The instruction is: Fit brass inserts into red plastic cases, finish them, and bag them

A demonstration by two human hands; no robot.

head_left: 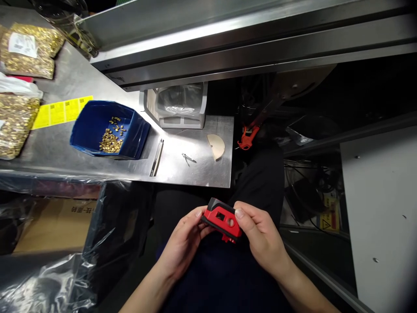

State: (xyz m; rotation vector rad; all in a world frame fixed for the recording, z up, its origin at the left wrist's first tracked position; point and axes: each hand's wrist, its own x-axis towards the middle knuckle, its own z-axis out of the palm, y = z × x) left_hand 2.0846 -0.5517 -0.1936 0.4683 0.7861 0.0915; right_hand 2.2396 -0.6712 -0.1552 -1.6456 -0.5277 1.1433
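Above my lap I hold a red and black plastic housing [219, 217], with a dark square opening and a round hole in its red face. My left hand [182, 239] grips its left end between thumb and fingers. On the right end, the thumb of my right hand [262, 237] presses near the round hole, its fingers curled behind. Small red tabs stick out along the lower edge. On the metal bench [208, 174] beyond lie a pen-like tool [157, 157], a small metal clip-like piece [188, 159] and a beige half-round piece [216, 146].
A blue bin [94, 126] holds small brass parts [111, 141]. Behind stands a grey bin [182, 121] with clear plastic. Bags of brass parts [29, 56] lie far left. A metal beam [228, 48] crosses above. A plastic-lined crate [97, 217] is at left, an orange-handled tool [248, 137] beyond my knee.
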